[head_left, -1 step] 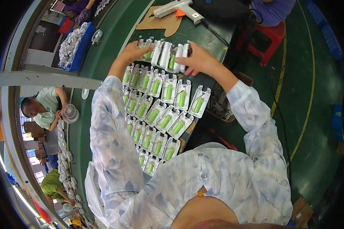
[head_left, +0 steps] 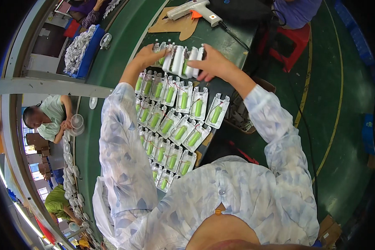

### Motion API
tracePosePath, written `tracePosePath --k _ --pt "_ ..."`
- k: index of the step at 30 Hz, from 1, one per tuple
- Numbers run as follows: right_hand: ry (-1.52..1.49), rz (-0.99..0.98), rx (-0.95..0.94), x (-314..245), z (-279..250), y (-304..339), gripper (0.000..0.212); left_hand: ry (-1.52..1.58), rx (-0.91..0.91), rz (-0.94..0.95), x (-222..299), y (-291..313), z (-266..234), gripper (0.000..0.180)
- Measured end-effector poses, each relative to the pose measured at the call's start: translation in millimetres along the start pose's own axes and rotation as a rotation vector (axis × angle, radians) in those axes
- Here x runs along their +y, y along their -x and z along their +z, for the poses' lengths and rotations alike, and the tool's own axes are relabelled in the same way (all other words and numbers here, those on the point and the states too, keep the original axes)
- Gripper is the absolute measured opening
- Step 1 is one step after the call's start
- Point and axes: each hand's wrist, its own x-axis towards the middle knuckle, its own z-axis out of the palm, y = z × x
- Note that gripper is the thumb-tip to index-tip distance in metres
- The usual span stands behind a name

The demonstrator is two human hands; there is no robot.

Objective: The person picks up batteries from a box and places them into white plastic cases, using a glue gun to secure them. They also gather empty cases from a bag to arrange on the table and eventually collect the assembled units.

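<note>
At the far end of the laid-out parts, a tight row of white plastic casings (head_left: 178, 60) stands tilted on edge, side by side. Green cylindrical batteries show between some of them. My left hand (head_left: 147, 57) curls around the row's left end. Against the right end presses my right hand (head_left: 216, 63), thumb over the top, its other fingers partly hidden. The row is squeezed between both hands. Nearer to me, several rows of open white casings (head_left: 199, 105) lie flat, each with a green battery and thin red wires.
A glue gun (head_left: 212, 17) with an orange trigger lies by a piece of cardboard (head_left: 164, 28) beyond my hands. A box of parts (head_left: 248, 123) sits right of the bench, near a red stool (head_left: 296, 48). A metal beam (head_left: 50, 86) runs at left; co-workers sit beyond the green conveyor.
My right hand has moved slightly left, and the casings in the row stand a little closer together. The left hand has barely shifted.
</note>
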Motion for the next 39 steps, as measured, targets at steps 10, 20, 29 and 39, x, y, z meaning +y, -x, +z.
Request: tracePosePath --k 10,20,29,39 --pt "-0.42 -0.138 0.229 12.4 7.5 -13.0 0.116 0.49 0.045 0.157 74.6 26.0 -2.5 0.056" --pt "-0.729 -0.231 0.539 92.3 -30.4 160.9 0.078 0.215 -0.064 0.539 219.2 114.9 115.0 0.072" --pt "-0.669 0.267 0.791 242.5 -57.2 187.5 0.105 0.253 0.072 0.642 184.7 149.8 89.9 0.032" --pt "-0.183 0.006 0.139 83.9 0.4 183.3 0.058 -0.44 0.072 -0.228 -73.7 97.8 -34.2 0.129"
